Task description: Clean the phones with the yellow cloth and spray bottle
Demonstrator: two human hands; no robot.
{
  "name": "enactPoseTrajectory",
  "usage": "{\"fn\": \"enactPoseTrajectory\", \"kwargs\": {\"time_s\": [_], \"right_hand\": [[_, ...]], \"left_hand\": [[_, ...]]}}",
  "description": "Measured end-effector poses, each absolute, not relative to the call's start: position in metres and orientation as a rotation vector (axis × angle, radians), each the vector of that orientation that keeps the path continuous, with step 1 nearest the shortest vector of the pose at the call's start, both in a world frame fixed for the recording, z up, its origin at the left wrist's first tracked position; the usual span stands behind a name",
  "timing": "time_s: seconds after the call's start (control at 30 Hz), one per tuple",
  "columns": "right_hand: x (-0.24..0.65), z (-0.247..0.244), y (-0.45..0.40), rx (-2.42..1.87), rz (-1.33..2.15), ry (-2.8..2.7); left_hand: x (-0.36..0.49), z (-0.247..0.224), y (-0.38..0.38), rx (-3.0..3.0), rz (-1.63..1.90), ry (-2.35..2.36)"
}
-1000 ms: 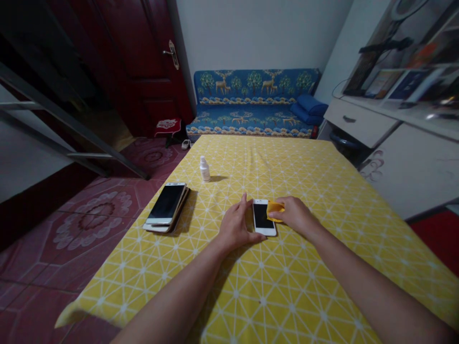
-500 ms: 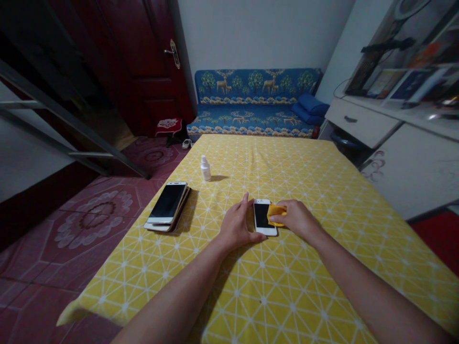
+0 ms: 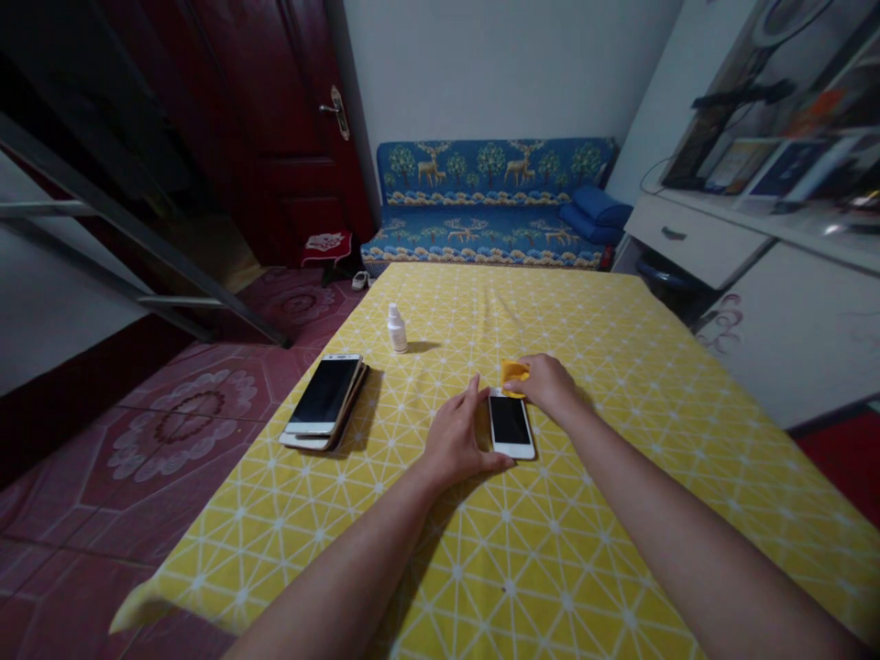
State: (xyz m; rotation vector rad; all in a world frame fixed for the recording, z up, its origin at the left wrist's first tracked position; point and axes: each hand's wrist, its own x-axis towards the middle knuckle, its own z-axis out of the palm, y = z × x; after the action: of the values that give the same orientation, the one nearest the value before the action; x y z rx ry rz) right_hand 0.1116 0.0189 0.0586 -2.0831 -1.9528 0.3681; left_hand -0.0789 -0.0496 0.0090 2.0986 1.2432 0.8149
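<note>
A white smartphone [image 3: 511, 423] lies face up on the yellow tablecloth, its dark screen partly in view. My left hand [image 3: 456, 435] braces it from the left, thumb at the bottom edge and fingers by the top left corner, holding it between them. Pinched in my right hand [image 3: 546, 380] is a folded yellow cloth [image 3: 512, 374], pressed against the phone's top end and covering part of it. To the left rests a stack of several phones [image 3: 325, 396], a white one with a black screen on top. A small white spray bottle [image 3: 397, 330] stands upright beyond the stack.
The patterned tablecloth [image 3: 454, 568] hangs over the table's left edge. Behind the table is a blue sofa [image 3: 474, 220] with deer prints. A white cabinet [image 3: 811, 321] flanks the right side, and a metal ladder [image 3: 130, 243] leans at the left near a red door [image 3: 275, 92].
My right hand has slid the yellow cloth from the right side of the screen up to the phone's top end. My left hand stays at the phone's left side.
</note>
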Motion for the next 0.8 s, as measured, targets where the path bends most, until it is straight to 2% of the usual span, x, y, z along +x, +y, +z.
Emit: {"fn": "enactPoseTrajectory", "kwargs": {"time_s": [0.27,0.8], "right_hand": [[0.093,0.058,0.015,-2.048,0.347,-2.039],[0.127,0.072,-0.05,-2.006,0.584,-2.218]], "left_hand": [[-0.079,0.01,-0.05,2.091,0.803,1.26],[-0.081,0.003,-0.046,2.137,0.868,1.192]]}}
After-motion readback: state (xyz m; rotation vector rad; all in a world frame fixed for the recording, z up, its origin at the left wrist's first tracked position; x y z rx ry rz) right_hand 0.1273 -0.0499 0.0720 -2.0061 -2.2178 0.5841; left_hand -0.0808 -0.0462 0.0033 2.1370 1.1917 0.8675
